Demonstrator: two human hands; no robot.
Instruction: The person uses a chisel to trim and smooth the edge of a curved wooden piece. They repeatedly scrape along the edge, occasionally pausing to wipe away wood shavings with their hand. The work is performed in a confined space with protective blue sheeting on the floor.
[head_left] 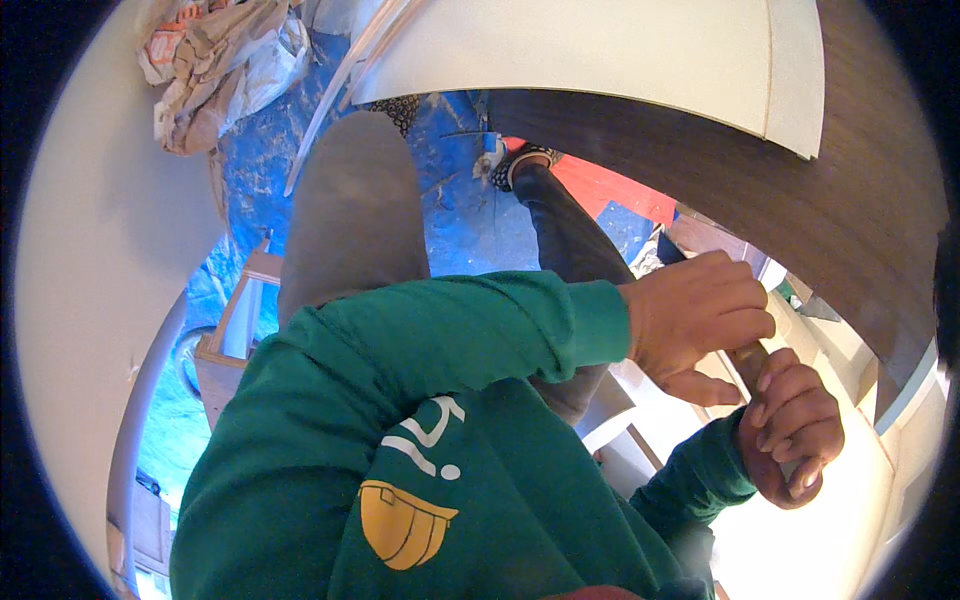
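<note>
My left hand (700,315), in a green sleeve, reaches across my body to the right. Its fingers curl over a narrow brown strip (748,365), and its thumb stretches out beneath. Close below, my right hand (795,425) is closed in a fist around the lower part of the same strip. Only a short piece of it shows between the two hands, so whether it is a tool handle or a length of wood I cannot tell. A dark pointed shape (671,249) shows just beyond my left hand; whether it belongs to the strip is hidden.
A dark wood-grain panel (860,200) and a cream panel (600,50) curve overhead to the right. Blue sheeting (455,215) covers the floor, with a red patch (620,190). Crumpled plastic bags (215,75), thin strips (345,85) and a wooden frame (228,340) lie left.
</note>
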